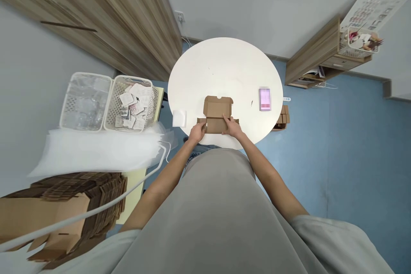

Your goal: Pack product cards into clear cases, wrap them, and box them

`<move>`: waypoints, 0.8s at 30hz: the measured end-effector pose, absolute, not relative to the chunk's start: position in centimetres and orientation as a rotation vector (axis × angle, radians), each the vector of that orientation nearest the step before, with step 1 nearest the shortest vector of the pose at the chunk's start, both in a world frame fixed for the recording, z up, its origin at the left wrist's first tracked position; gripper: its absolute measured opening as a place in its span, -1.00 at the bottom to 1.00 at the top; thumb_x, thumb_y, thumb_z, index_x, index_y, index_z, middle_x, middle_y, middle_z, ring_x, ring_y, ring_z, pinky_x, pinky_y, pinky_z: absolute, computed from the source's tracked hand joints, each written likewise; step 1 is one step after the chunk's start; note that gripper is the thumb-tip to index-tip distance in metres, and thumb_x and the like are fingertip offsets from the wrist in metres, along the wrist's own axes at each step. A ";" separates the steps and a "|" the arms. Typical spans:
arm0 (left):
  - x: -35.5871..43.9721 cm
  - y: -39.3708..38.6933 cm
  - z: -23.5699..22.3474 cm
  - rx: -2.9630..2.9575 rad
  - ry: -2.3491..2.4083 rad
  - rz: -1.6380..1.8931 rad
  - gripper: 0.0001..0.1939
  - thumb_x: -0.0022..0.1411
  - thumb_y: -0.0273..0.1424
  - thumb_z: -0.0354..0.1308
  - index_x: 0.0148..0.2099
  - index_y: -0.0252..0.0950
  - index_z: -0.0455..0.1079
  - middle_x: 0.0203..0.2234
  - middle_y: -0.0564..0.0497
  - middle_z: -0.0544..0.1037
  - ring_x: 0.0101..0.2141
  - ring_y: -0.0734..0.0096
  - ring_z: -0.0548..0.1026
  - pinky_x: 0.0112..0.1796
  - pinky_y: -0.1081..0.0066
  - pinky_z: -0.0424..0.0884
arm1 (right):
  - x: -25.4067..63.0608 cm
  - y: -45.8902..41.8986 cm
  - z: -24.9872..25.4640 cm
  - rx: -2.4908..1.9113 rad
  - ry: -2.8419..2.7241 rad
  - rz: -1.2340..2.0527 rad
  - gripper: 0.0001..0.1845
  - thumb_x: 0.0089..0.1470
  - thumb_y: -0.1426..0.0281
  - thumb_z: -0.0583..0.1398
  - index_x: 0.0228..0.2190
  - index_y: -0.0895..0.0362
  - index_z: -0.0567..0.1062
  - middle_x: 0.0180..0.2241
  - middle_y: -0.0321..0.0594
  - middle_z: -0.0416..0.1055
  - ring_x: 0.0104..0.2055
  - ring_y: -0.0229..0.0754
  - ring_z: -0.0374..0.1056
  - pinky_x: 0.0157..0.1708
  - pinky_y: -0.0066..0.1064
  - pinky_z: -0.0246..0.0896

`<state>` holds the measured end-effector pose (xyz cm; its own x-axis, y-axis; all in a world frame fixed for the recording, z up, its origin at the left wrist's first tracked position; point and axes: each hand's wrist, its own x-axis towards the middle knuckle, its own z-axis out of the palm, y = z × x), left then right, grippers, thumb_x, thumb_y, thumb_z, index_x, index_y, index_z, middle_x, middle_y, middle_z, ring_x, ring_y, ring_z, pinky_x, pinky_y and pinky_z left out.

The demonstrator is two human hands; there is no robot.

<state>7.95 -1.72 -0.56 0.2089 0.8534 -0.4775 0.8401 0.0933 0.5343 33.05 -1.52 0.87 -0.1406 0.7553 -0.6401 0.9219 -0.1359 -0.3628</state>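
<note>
A brown cardboard box, partly folded with its lid laid back, lies near the front edge of the round white table. My left hand grips the left side flap of the box between thumb and fingers. At the right side, my right hand has its fingers on the box, the thumb near the base and a finger reaching toward the lid fold. To the left of the box sits a small white square stack. A pink and purple boxed item or screen lies at the table's right.
On the left stand a white basket of paper cards and one of clear plastic bags. White foam sheets and many flattened cartons lie nearer me, with a white tube crossing. Small cardboard boxes are beyond the table's right edge.
</note>
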 end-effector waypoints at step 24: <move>7.3 -2.5 0.3 1.378 1.891 -0.007 -0.65 0.34 -0.46 0.19 0.14 -0.27 0.55 0.06 -0.14 0.71 0.11 0.13 0.64 0.15 0.29 0.47 | 33.4 -1.7 -0.5 1.903 1.954 -1.159 0.44 0.03 0.22 0.56 0.56 -0.22 -0.24 0.47 0.17 0.00 0.33 0.26 0.36 0.19 -0.10 0.38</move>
<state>7.32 -2.54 0.30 -0.1077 0.8048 -0.5837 0.8088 0.4123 0.4193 33.43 -1.72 -0.54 -0.1659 0.7711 -0.6147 0.9093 -0.1217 -0.3980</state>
